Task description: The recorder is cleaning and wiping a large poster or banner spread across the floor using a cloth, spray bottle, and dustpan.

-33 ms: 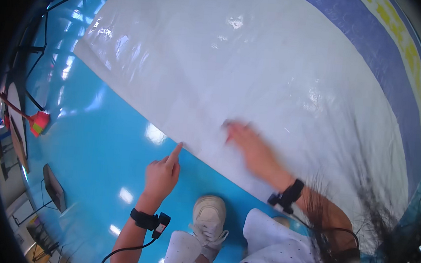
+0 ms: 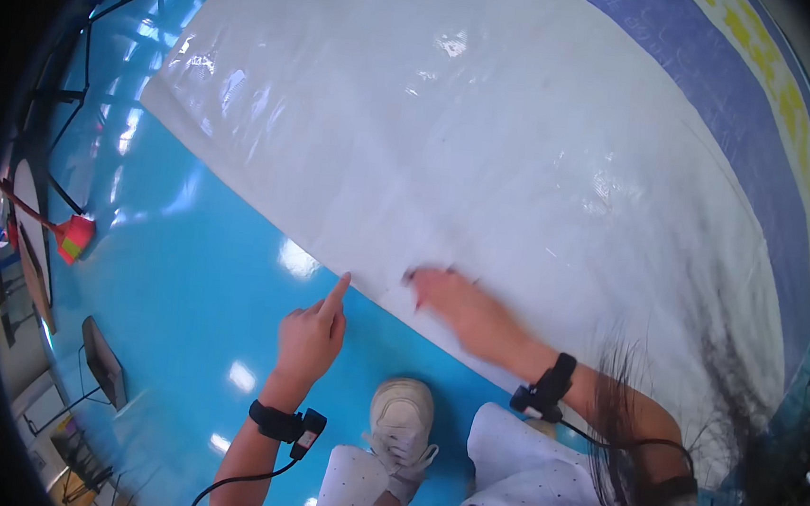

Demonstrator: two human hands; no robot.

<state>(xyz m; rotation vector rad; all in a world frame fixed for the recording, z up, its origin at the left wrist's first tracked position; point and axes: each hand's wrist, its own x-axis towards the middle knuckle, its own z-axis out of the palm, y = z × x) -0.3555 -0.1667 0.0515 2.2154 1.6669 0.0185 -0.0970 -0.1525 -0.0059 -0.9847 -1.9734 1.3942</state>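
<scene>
A large white glossy sheet (image 2: 367,126) lies over the blue floor, its near edge slanting down to the right. My left hand (image 2: 311,339) points with a stretched index finger, whose tip meets that edge; the other fingers are curled and hold nothing. Over the sheet, a little in from the same edge, is my right hand (image 2: 462,310), its fingers bent together and smeared by motion. Something small and dark shows at its fingertips, too blurred to name.
Glossy blue floor (image 2: 204,266) spreads to the left. A red dustpan-like thing (image 2: 74,235) and a tilted board on a stand (image 2: 103,362) are at the far left. A purple band (image 2: 711,115) with yellow markings borders the sheet. My shoe (image 2: 401,419) is close to the edge.
My right hand has moved nearer to me and slightly left, closer to the sheet's near edge. My left hand has stayed in place.
</scene>
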